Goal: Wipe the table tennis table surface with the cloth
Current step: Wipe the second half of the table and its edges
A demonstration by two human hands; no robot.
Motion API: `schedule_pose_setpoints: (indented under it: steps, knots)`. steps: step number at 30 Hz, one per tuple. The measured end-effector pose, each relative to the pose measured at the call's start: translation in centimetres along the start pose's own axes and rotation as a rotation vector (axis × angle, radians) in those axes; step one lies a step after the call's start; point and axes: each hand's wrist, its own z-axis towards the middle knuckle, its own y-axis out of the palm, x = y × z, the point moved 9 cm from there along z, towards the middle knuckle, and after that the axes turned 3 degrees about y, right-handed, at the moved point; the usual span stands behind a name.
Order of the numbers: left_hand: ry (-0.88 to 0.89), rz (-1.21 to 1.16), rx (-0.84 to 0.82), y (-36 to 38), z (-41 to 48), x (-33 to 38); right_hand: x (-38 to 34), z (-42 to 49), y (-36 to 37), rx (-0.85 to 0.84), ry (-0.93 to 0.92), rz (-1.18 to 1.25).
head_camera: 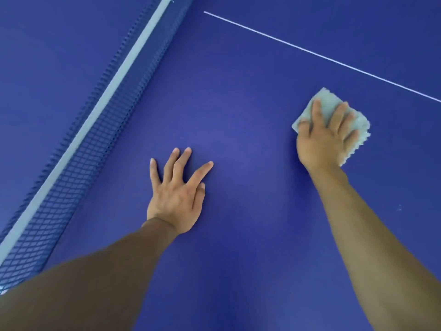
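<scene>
Cloth (334, 101) is lying under our right hand (324, 137), whose spread fingers (317, 113) are pressing it to the table surface (250, 91); our left hand (176, 194) is resting flat, fingers apart. We are judging wiping underway, extent unclear.

The bench (250, 80) has a hard, smooth blue top with a satin finish; a soft pale sheen lies across its middle. The white line (319, 55) looks painted, thin and flat. The net (78, 163) is open blue mesh, topped by a pale, matt band (106, 94). The cloth (330, 99) is soft, pale grey-green fabric, finely textured, with zigzag-cut edges.
</scene>
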Motion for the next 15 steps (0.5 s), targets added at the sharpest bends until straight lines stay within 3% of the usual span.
schedule_pose_setpoints:
  steps: [4, 6, 9, 12, 15]
  knots:
    - [-0.028, -0.124, 0.031, -0.6, -0.3, -0.4, -8.8, -8.4, 3.4, -0.036, -0.415, -0.102]
    - [-0.06, -0.31, 0.097, -1.5, -0.6, -0.8, -9.9, -16.4, 5.4, -0.022, -0.587, -0.113]
    - [-0.098, -0.614, 0.132, -2.1, -1.0, -1.8, -7.8, -29.4, 8.3, -0.037, -0.754, -0.054]
    - [-0.082, -0.766, 0.014, -1.7, -0.7, -2.4, -3.9, -39.9, 10.2, -0.081, -0.928, -0.106]
    - [-0.085, -0.682, -0.015, -2.1, -3.7, -3.7, -0.3, -43.1, 10.2, -0.107, -0.868, -0.13]
